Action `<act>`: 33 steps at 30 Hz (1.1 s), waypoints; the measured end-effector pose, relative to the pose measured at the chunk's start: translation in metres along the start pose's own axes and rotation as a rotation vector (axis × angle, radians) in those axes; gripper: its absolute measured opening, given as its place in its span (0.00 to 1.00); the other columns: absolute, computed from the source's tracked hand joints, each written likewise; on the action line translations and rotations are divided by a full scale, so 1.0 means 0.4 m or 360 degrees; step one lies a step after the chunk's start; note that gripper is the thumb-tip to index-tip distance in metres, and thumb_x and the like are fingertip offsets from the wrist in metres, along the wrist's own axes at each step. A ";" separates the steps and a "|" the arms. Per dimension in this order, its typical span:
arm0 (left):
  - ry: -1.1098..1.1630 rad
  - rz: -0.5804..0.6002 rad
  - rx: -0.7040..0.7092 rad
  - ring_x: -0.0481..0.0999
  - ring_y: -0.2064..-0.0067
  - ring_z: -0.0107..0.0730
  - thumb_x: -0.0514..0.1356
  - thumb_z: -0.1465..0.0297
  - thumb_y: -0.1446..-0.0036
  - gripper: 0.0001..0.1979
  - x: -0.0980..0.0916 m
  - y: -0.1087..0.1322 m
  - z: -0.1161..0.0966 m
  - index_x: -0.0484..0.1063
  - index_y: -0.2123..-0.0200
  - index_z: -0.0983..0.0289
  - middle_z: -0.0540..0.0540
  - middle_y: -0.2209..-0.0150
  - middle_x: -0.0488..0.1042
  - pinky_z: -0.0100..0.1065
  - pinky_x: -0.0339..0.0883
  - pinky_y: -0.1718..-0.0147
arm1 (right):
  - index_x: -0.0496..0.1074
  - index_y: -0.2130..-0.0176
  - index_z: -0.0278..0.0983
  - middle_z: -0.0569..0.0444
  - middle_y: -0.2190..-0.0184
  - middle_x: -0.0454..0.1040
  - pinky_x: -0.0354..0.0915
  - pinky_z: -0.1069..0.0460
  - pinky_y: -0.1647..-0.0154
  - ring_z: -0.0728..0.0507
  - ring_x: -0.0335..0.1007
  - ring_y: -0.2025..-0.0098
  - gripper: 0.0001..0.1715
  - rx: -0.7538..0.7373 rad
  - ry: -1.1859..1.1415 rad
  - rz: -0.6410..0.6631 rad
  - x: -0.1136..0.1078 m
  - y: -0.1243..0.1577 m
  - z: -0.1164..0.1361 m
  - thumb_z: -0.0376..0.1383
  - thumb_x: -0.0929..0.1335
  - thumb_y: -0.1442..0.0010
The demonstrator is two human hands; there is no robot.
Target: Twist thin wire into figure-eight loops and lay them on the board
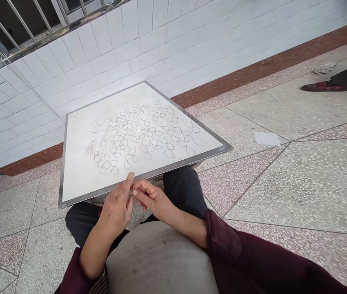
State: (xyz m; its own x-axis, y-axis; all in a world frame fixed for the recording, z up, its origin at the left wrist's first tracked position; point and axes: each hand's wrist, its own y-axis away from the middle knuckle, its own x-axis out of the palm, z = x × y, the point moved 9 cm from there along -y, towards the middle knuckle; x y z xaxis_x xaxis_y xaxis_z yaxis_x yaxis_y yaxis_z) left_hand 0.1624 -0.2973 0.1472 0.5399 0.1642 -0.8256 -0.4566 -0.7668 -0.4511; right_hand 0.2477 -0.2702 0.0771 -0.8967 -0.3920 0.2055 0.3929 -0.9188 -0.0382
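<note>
A white square board (77,163) with a metal frame rests on my knees, tilted in the picture. Across its middle lie many thin dark loops (136,139) of thread or wire, forming a tangled lacy pattern. My left hand (115,206) and my right hand (150,200) are together just below the board's near edge, and their fingertips meet. The left index finger reaches up to that metal edge. Whatever lies between the fingertips is too thin or hidden to tell.
My dark trousers (184,192) show under the board, and maroon sleeves cover my forearms. A tiled white wall (100,49) stands behind, with a barred window above. A person's foot in a dark red shoe (325,85) is at upper right. A white paper (267,139) lies on the terrazzo floor.
</note>
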 end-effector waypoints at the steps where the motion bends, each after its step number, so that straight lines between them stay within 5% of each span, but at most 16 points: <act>1: 0.0056 0.0013 -0.0032 0.76 0.53 0.35 0.55 0.76 0.36 0.36 0.000 0.000 0.006 0.42 0.29 0.59 0.58 0.52 0.75 0.38 0.76 0.56 | 0.64 0.66 0.41 0.62 0.79 0.62 0.61 0.54 0.78 0.50 0.59 0.77 0.18 0.0016 -0.0017 0.0006 0.000 -0.001 -0.004 0.51 0.65 0.35; 5: 0.0031 -0.0019 0.0007 0.73 0.52 0.36 0.56 0.76 0.36 0.35 -0.008 -0.002 0.007 0.46 0.30 0.57 0.57 0.52 0.76 0.40 0.73 0.54 | 0.65 0.65 0.40 0.62 0.79 0.63 0.60 0.54 0.78 0.51 0.58 0.78 0.18 0.0017 -0.0052 -0.0001 -0.008 -0.005 -0.015 0.52 0.66 0.36; 13: -0.0210 -0.0019 0.0072 0.68 0.63 0.35 0.55 0.78 0.35 0.33 -0.003 -0.001 -0.001 0.47 0.30 0.58 0.49 0.69 0.75 0.38 0.67 0.61 | 0.64 0.65 0.40 0.62 0.79 0.64 0.60 0.53 0.77 0.51 0.58 0.79 0.18 -0.0016 0.0028 0.0005 -0.006 -0.009 -0.012 0.52 0.65 0.36; 26: -0.0252 0.0038 0.0085 0.67 0.67 0.35 0.48 0.77 0.32 0.34 0.014 -0.001 -0.011 0.34 0.28 0.62 0.51 0.70 0.73 0.38 0.66 0.62 | 0.60 0.65 0.41 0.62 0.79 0.65 0.60 0.52 0.75 0.49 0.60 0.80 0.13 -0.0068 0.0630 -0.0020 -0.006 -0.009 0.019 0.46 0.60 0.31; 33: -0.0347 0.0010 0.0130 0.68 0.66 0.35 0.49 0.79 0.33 0.35 0.028 0.005 -0.018 0.38 0.28 0.62 0.52 0.69 0.75 0.37 0.65 0.64 | 0.58 0.64 0.42 0.61 0.79 0.65 0.59 0.51 0.73 0.47 0.62 0.79 0.11 -0.0046 0.0813 -0.0045 -0.013 -0.014 0.000 0.44 0.57 0.30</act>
State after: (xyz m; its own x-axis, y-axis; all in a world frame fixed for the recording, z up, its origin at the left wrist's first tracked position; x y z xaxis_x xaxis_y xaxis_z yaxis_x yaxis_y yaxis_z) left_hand 0.1726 -0.3015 0.1394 0.3756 0.2965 -0.8781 -0.5199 -0.7169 -0.4645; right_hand 0.2502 -0.2630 0.0763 -0.8949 -0.3331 -0.2971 0.3678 -0.9274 -0.0680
